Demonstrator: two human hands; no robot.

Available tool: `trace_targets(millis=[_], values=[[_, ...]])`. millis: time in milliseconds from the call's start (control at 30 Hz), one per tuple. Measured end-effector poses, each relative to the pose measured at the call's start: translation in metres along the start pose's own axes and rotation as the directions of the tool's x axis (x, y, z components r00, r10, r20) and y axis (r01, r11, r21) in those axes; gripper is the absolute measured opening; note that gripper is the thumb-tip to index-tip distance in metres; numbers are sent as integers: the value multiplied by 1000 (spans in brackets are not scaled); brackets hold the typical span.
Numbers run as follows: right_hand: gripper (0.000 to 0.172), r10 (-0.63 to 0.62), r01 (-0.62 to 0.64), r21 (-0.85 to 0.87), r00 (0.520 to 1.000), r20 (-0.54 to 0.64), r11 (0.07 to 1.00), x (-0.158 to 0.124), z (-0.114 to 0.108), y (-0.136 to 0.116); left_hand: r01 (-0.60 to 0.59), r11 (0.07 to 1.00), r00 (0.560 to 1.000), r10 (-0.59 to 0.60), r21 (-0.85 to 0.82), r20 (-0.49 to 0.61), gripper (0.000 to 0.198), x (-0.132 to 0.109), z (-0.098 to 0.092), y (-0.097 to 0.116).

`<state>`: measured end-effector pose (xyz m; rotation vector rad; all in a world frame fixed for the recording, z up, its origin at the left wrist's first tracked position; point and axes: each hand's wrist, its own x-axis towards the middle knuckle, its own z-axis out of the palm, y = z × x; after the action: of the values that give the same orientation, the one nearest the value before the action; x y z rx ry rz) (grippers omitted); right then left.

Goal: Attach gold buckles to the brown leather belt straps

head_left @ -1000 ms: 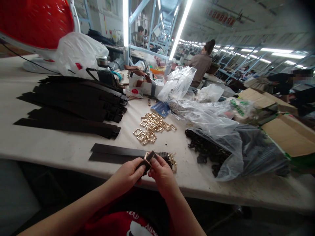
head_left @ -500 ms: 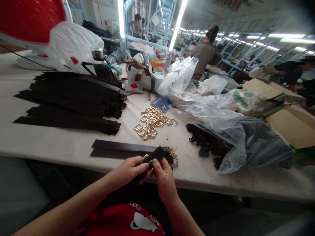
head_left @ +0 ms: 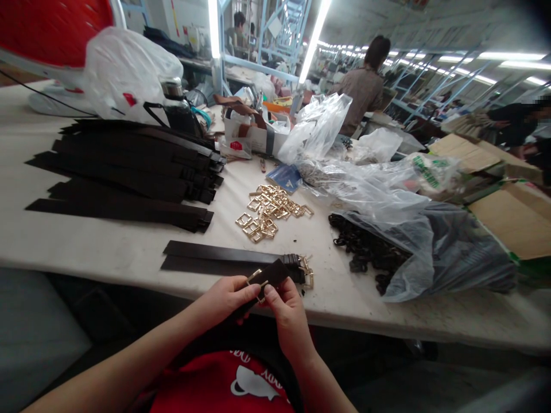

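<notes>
A dark strap point(head_left: 275, 272) is held over the near edge of the tabletop point(head_left: 107, 245), a gold buckle point(head_left: 254, 276) set across it. The buckle is pinched between thumb and fingers of the left hand point(head_left: 235, 292); the strap is gripped near its upper end by the right hand point(head_left: 287, 304), its thumb laid close to the buckle's bar. Whether the prong is seated cannot be told, since it is covered by the fingers. For good work, the frame should be kept square to the strap by the left hand, while the strap is drawn flat and evenly by the right; if it is pulled aslant, an edge may be bunched against the bar.

Just beyond the hands, buckled straps point(head_left: 202, 258) are laid side by side, their buckles turned to the right. Farther in, loose buckles point(head_left: 263, 213) are heaped on the pale surface, flanked on the left by a strap stack point(head_left: 120, 172) and on the right by black loops point(head_left: 359, 246), partly covered by a clear bag point(head_left: 434, 258). Behind the heap, a blue packet point(head_left: 284, 178) and a white box point(head_left: 259, 137) are placed. Beyond the tabletop, a person point(head_left: 361, 89) is seen from behind, and the workroom is lit by tube lights point(head_left: 317, 37).
</notes>
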<state>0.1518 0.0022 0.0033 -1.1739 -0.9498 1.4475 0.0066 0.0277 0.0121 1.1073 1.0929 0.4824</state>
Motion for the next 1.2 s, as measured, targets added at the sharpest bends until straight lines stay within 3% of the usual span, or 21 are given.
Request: trace_targets(millis=[233, 333, 400, 467, 533, 600, 633, 700, 800, 967, 1033, 1100, 1133, 1200], values=[[17, -85, 74, -149, 994, -68, 986, 3, -4, 11, -80, 997, 997, 79, -12, -11, 33, -2, 7, -2], [9, -301, 236, -423, 949, -94, 875, 1, -11, 15, -73, 997, 997, 73, -23, -12, 32, -2, 10, -5], [6, -437, 347, -546, 899, -38, 763, 0, -15, 16, -80, 997, 997, 80, -16, 3, 33, -2, 11, -6], [6, -402, 345, -525, 916, 6, 778, 1, -17, 13, -89, 996, 996, 88, 19, 8, 33, -4, 13, -5], [11, -210, 204, -368, 977, 23, 907, 3, -18, 8, -83, 994, 996, 82, 65, 18, 34, -6, 14, -2], [16, -37, 50, -186, 997, 73, 981, 6, -17, 4, -69, 993, 997, 64, 91, 52, 34, -6, 13, 1], [16, -27, 39, -151, 996, 83, 988, 7, -16, 2, -67, 993, 996, 60, 100, 70, 34, -5, 11, 2], [14, -163, 172, -246, 985, 57, 954, 9, -15, 0, -91, 987, 994, 82, 132, 72, 35, 1, 6, 4], [17, -385, 377, -503, 918, 93, 778, 10, -13, -5, -159, 966, 987, 156, 206, 30, 36, 16, -1, 6], [46, -328, 425, -478, 903, 277, 768, 10, -12, -20, -157, 925, 966, 217, 347, -139, 40, 42, -3, 5], [51, -315, 467, -506, 878, 359, 725, 14, -20, -24, -174, 918, 964, 232, 357, -127, 35, 48, -4, 4], [48, -320, 486, -570, 872, 370, 663, 23, -40, -26, -168, 923, 975, 207, 347, -81, 41, 51, -6, 1], [46, -334, 471, -618, 882, 332, 629, 29, -55, -26, -148, 924, 982, 180, 353, -62, 46, 52, -9, 0], [39, -392, 334, -771, 912, 119, 542, 42, -96, -25, -98, 921, 992, 122, 378, -41, 49, 53, -15, -4]])
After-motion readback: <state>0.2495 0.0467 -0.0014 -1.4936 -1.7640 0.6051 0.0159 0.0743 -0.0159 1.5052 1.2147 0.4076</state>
